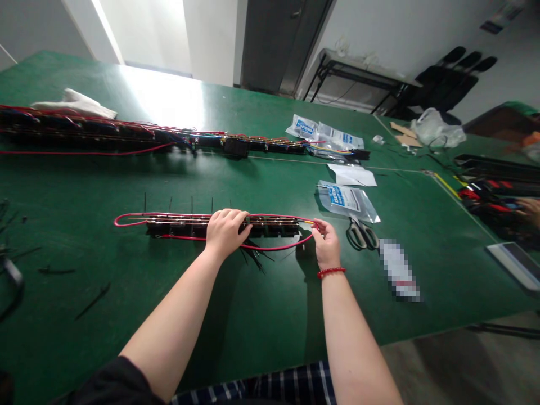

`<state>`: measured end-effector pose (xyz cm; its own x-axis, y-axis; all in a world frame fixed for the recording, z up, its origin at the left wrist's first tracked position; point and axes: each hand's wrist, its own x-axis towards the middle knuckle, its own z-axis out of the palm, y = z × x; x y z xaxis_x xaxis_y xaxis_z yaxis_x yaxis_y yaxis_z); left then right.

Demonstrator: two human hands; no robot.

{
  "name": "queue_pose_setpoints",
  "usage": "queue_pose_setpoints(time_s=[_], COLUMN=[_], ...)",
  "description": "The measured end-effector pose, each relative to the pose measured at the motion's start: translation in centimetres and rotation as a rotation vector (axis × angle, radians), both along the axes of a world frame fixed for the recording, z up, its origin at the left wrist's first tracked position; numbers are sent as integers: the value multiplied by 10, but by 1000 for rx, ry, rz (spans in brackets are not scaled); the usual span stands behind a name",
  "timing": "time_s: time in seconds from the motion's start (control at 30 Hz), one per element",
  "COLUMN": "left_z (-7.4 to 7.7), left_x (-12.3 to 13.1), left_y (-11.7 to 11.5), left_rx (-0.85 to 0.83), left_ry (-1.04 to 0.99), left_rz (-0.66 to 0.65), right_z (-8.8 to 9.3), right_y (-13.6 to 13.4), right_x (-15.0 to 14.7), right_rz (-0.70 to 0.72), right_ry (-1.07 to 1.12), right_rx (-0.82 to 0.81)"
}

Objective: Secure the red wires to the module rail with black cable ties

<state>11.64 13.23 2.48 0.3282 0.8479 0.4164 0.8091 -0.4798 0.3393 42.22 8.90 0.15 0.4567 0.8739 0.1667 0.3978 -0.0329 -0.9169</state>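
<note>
A long black strip assembly (pixel 278 226) with shiny metal rods lies crosswise on the green table (pixel 270 298). My left hand (pixel 228 230) is closed over its middle, thumb on the near side. A red cable (pixel 278 246) runs along both sides of the strip and loops beyond its left end. Just past the right end, my right hand (pixel 327 244) pinches the cable where it bends; a small yellow-orange piece shows at the fingertips. Thin black cable ties (pixel 253 257) spread out under the strip, and several stand up along its far edge.
Scissors (pixel 361 233) and a plastic bag (pixel 348 201) lie right of my right hand. A longer wired assembly (pixel 139 135) stretches across the table behind. Loose ties (pixel 93 301) are scattered at left. At the far right, another person's hand (pixel 532 211) is near dark parts.
</note>
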Motion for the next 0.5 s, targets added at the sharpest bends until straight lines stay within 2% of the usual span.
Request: queue_pose_setpoints(time_s=[0.33,0.5], left_z=[0,2], left_x=[-1,-3], left_y=[0,0], left_rx=[-7,-25], left_ry=[80,82], left_rz=[-37,-60], right_z=[-6,-2], right_y=[3,2], right_x=[2,-1], right_rz=[-32,-55], right_ry=[-11,-54], right_rx=[10,-33])
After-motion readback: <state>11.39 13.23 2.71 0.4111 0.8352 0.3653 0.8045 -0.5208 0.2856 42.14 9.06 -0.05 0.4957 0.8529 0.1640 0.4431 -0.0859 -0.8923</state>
